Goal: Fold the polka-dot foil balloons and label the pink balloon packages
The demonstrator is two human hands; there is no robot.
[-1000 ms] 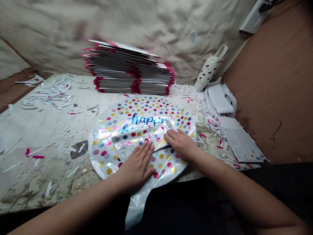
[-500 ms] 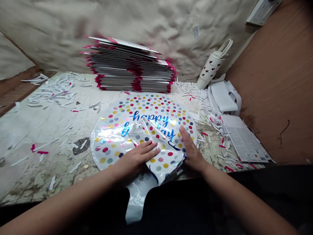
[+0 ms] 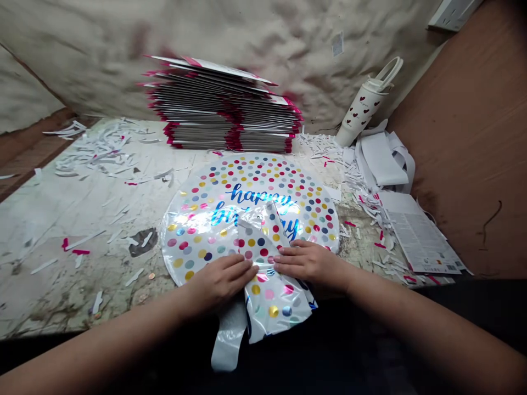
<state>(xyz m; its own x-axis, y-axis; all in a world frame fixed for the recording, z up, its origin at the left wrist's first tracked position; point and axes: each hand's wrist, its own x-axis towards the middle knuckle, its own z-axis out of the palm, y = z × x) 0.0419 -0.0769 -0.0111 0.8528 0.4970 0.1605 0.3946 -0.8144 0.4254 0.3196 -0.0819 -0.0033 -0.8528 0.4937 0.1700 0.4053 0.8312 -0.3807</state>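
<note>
Left hand (image 3: 224,278) and right hand (image 3: 315,264) flat, slightly apart, on folded dotted foil (image 3: 275,291) atop round balloon (image 3: 197,216). Foil overhangs worktop (image 3: 90,214); may slide or unfold if hands lift.

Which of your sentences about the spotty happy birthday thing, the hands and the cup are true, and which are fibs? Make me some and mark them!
1. The left hand and the right hand both touch the folded spotty foil. True.
2. The folded spotty foil lies wholly underneath the round spotty sheet. False: it lies on top.
3. The words on the round spotty sheet are red. False: they are blue.
4. The white cup has hearts on it. True.
5. In the picture, the white cup is left of the pink-edged stack. False: it is on the right.
6. Paper scraps lie on the table. True.
</note>
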